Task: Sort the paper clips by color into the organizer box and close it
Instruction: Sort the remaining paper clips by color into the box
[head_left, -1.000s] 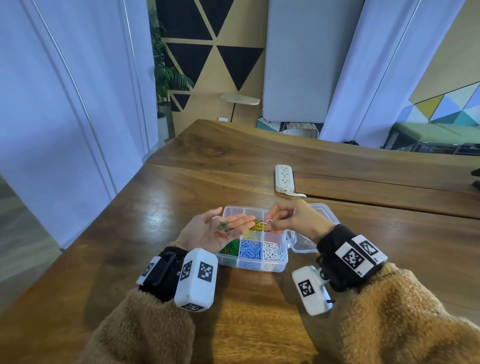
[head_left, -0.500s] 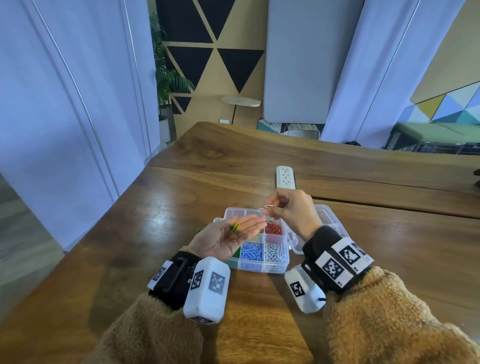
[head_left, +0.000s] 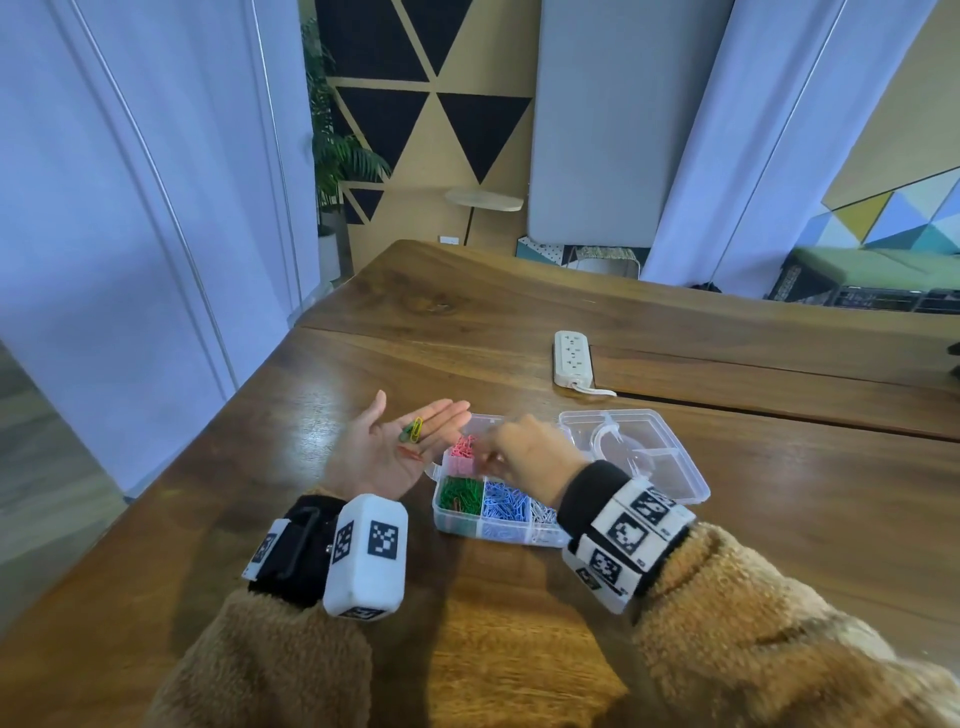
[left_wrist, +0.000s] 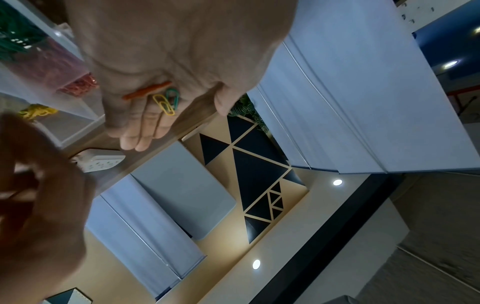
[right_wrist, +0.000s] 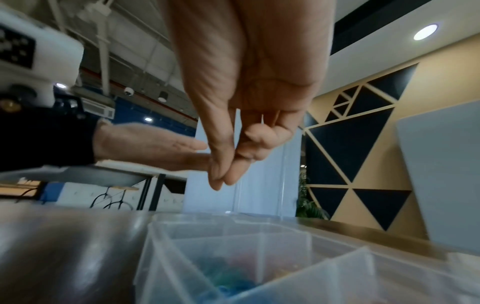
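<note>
- The counter (head_left: 519, 639) is dark, glossy wood in wide planks, with a seam running across it at about 2 o'clock from the box.
- The clear organizer box (head_left: 470, 527) sits in the middle of it, lid (head_left: 649, 457) flung open flat at 3 o'clock; green, blue and white clips fill the near compartments, pink ones lie behind the green.
- Left hand (head_left: 395, 452) is spread palm-up just at 9 o'clock of the box, carrying loose paper clips (left_wrist: 166, 100): one yellow, one green, one orange-red.
- Right hand (head_left: 524, 457) hovers over the far compartments, thumb and fingertips (right_wrist: 221, 174) pressed together; whether a clip is pinched there I cannot tell.
- A white power strip (head_left: 571, 358) lies at 12 o'clock, well apart from the box.
- Around the room: pale blue curtains (head_left: 130, 208) at 9 o'clock, a tan wall with black triangles (head_left: 467, 124) at 12 o'clock beside a potted plant (head_left: 337, 161), and a green bench (head_left: 872, 267) at 2 o'clock.
</note>
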